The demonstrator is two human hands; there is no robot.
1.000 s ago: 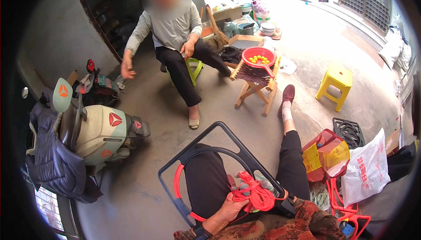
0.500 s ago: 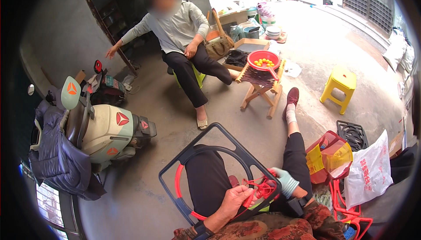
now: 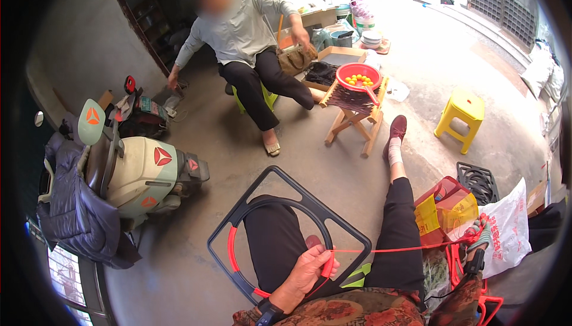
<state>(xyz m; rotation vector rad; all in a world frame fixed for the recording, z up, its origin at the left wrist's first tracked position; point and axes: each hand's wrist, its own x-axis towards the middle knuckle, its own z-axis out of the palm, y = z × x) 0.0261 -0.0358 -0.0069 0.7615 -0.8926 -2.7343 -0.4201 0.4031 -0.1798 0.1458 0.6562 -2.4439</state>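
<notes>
Across my lap lies a black plastic square frame [image 3: 319, 203] with a round ring inside it. Stretches of the ring are wrapped in red cord, one at its left side and another beside my left hand. My left hand [image 3: 305, 271], bare, is closed around the ring at the wrapped part. From there a red cord [image 3: 393, 250] runs taut to the right. My right hand [image 3: 480, 234], in a pale glove, is closed on the bunched far end of that cord, near a white plastic bag [image 3: 503, 230].
Ahead, a person [image 3: 241, 40] sits on a green stool. A red colander [image 3: 359, 75] of yellow fruit stands on a folding wooden stool [image 3: 354, 124]. There is a yellow stool [image 3: 460, 117] at right, a scooter [image 3: 140, 174] at left, and a red bin [image 3: 444, 207] beside my right leg.
My right hand has moved far right from beside the frame, drawing the red cord out straight. My left hand still holds the ring. The seated person's arms have shifted, one now reaching toward the bag.
</notes>
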